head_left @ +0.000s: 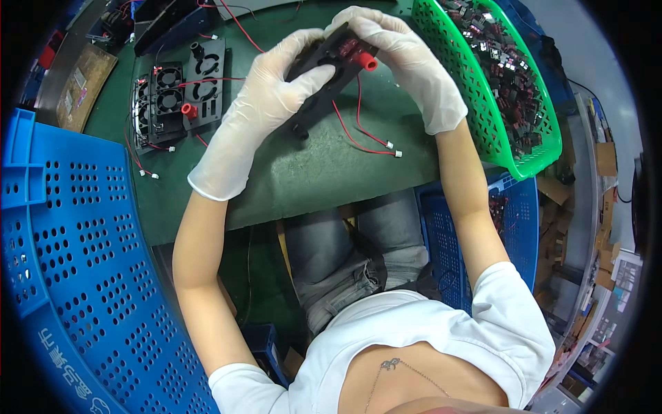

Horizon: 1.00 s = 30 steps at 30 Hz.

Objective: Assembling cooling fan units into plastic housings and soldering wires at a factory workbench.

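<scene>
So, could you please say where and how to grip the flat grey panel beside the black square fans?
I'd probably take the grey panel by its long, straight right edge, from the right; black square fans crowd its left.

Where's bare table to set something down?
Biggest bare patch: green tabletop between the held black panel and the near table edge, left of the white connectors. Smaller one: between those connectors and the right forearm. Crowded: upper left with fan units; right, the green basket of small parts.

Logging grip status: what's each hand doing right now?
Left hand: holding the black panel with red fitting.
Right hand: holding that panel's far end.
</scene>
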### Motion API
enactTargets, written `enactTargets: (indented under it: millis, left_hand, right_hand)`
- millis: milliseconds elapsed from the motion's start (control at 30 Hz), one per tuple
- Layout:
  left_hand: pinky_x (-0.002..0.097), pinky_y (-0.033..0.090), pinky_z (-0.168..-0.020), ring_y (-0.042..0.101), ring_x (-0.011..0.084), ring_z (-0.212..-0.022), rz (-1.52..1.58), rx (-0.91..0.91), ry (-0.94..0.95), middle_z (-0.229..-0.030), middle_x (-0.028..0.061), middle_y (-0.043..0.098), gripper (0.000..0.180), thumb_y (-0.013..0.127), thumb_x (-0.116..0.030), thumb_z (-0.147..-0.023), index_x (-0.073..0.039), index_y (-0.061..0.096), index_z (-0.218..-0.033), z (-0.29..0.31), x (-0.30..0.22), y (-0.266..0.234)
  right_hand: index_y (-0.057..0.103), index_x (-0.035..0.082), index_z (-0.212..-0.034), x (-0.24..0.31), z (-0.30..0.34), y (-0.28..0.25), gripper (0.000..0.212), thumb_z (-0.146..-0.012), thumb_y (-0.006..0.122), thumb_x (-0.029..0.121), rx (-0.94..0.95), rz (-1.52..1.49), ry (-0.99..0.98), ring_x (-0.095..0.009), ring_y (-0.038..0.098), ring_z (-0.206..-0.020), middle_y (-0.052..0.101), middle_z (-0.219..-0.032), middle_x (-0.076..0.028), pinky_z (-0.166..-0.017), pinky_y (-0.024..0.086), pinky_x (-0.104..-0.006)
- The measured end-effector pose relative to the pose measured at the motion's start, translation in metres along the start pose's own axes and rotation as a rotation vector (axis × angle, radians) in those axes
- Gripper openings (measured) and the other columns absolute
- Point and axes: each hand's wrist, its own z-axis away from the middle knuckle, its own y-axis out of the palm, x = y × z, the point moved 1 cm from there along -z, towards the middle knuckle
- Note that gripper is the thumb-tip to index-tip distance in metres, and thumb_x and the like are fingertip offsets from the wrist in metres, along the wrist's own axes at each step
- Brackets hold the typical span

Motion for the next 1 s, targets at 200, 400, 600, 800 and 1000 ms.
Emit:
enactTargets:
  millis: [200,400,600,800,1000]
  left_hand:
    - [0.0300,0.039,-0.093,0.051,0.0127,-0.104,0.126,0.086,-0.115,-0.109,0.0042,0.057,0.038,0.062,-0.026,-0.088,-0.009,0.051,-0.120,-0.003,0.009,-0.002]
    - [0.0293,0.042,-0.090,0.053,0.0139,-0.101,0.081,0.007,-0.035,-0.106,0.0071,0.058,0.038,0.062,-0.013,-0.086,-0.001,0.050,-0.120,-0.002,0.013,0.002]
    - [0.0275,0.043,-0.088,0.053,0.0124,-0.097,0.281,-0.014,-0.314,-0.106,0.0056,0.057,0.039,0.061,-0.018,-0.087,-0.001,0.049,-0.121,0.007,0.005,0.006]
    - [0.0278,0.046,-0.083,0.056,0.0128,-0.095,0.409,-0.070,-0.393,-0.107,0.0066,0.058,0.045,0.062,-0.020,-0.086,-0.001,0.047,-0.125,0.006,-0.013,0.004]
    - [0.0287,0.050,-0.080,0.059,0.0155,-0.098,0.363,-0.266,-0.559,-0.117,0.0124,0.057,0.059,0.060,-0.015,-0.087,0.000,0.036,-0.139,0.001,-0.022,-0.002]
  right_hand:
    - [0.065,0.004,-0.105,-0.007,-0.010,0.004,0.024,-0.094,0.058,0.025,0.018,0.054,-0.112,-0.010,0.056,-0.099,0.064,-0.099,0.000,-0.094,0.040,-0.0253]
    - [0.065,0.003,-0.106,-0.014,-0.013,0.002,0.022,-0.095,0.056,0.020,0.016,0.141,-0.174,-0.010,0.054,-0.104,0.061,-0.109,-0.001,-0.094,0.040,-0.0262]
    - [0.061,0.006,-0.117,-0.017,-0.024,0.008,0.028,-0.089,0.064,0.010,-0.162,0.257,-0.213,-0.011,0.056,-0.100,0.060,-0.110,-0.004,-0.091,0.045,-0.0273]
    - [0.061,0.000,-0.102,0.112,-0.059,0.029,0.018,-0.091,0.058,0.013,-0.630,0.309,-1.030,-0.012,0.059,-0.089,0.064,-0.090,-0.003,-0.081,0.047,-0.0260]
    - [0.062,0.003,-0.107,0.197,-0.107,0.067,0.032,-0.085,0.065,0.025,-0.369,0.316,-0.968,-0.009,0.057,-0.079,0.061,-0.087,-0.001,-0.070,0.045,-0.0222]
